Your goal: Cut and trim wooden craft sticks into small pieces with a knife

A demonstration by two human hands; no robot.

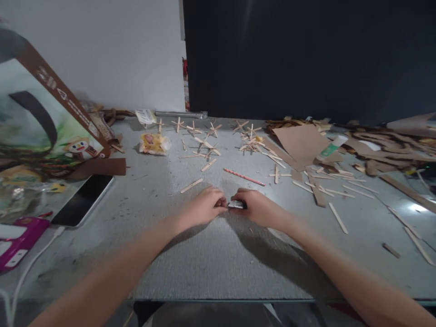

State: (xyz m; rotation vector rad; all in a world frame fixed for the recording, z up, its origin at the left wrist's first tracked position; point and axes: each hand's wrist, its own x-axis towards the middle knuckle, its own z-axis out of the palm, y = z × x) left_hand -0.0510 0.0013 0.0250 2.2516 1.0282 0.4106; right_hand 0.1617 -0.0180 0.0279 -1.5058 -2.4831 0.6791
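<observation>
**Bare forearms lead to two hands at a small silver-and-black object**

From the head view, both arms lie over the near part of the grey surface. The right hand is closed around the small silver-and-black object, whose silvery part shows between the two hands. The left hand is just beside it, fingers curled narrow near the object's exposed end; whether they pinch anything, I cannot tell.

Just beyond the left hand lies a loose wooden stick. Beyond the gap between the hands is a red patterned pencil, and farther off stand several crossed-stick pieces. Past the right hand, to its right, a flat stick cross lies near scattered sticks; farther out, a green-and-white glue stick rests by brown cardboard. Well left of the left hand are a dark-screened phone and a magenta object.
</observation>
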